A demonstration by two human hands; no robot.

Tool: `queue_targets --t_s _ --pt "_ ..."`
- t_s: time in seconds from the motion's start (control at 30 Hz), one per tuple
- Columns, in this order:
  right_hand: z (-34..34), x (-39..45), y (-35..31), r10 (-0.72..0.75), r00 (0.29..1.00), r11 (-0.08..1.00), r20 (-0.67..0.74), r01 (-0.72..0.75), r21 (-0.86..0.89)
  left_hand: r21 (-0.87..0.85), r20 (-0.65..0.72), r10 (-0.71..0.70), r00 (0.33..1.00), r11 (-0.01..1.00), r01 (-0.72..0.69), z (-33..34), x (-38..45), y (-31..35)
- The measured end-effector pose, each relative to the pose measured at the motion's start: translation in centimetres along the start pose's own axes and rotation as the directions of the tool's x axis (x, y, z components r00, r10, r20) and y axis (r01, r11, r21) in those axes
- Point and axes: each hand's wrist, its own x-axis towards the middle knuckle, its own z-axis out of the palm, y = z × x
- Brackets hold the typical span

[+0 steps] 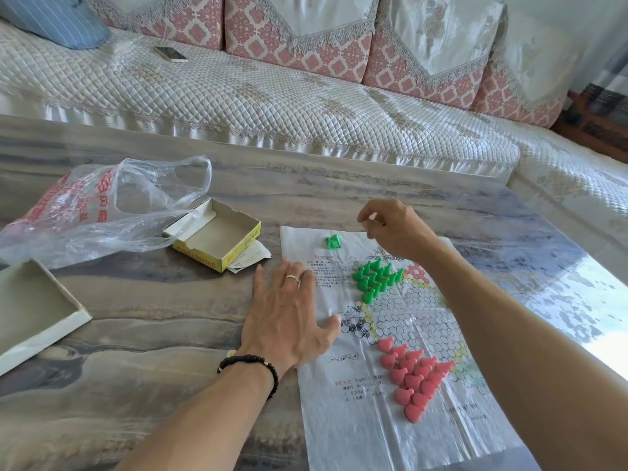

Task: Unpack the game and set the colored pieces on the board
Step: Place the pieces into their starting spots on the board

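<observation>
On the board's far-left corner two green pieces (333, 241) lie loose; right hand (396, 232) hovers just past them, fingers curled, can't tell if it pinches one. Left hand (289, 314) presses flat, fingers spread, on the board (360, 436) edge. Green set (375, 278) and pink set (414, 377) fill their triangles. Judging: green nearly done; next, stand the strays on free circles. Box (217, 234) sits empty beside the bag (102, 205). Red print on bag and board, unreadable.

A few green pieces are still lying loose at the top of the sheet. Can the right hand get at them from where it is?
Probably yes. The right hand hovers just beside the loose green pieces, with only bare board sheet between them. The left hand lies flat lower down, out of the way.
</observation>
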Motion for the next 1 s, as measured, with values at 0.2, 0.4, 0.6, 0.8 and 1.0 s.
queue_targets --t_s 0.2,0.4,0.6,0.8,1.0 --pt "0.0 -0.5 1.0 0.007 0.995 0.998 0.101 -0.001 -0.057 0.004 0.005 -0.001 1.0 1.0 0.001 0.0 0.1 0.0" --pt "0.4 -0.6 1.1 0.013 0.983 0.996 0.181 0.004 -0.092 0.009 -0.005 -0.002 1.0 1.0 0.002 0.1 0.0 0.0" --pt "0.4 -0.3 1.3 0.008 0.974 0.995 0.228 0.016 -0.103 0.011 -0.005 0.005 1.0 1.0 -0.005 0.2 0.0 0.0" --pt "0.5 -0.5 1.6 -0.006 0.984 0.992 0.176 0.027 -0.121 0.013 -0.01 0.012 1.0 1.0 -0.012 0.2 0.0 -0.1" --pt "1.0 -0.3 1.9 0.002 0.986 0.996 0.166 0.013 -0.088 0.013 -0.013 0.009 1.0 1.0 -0.008 0.4 0.1 -0.1"
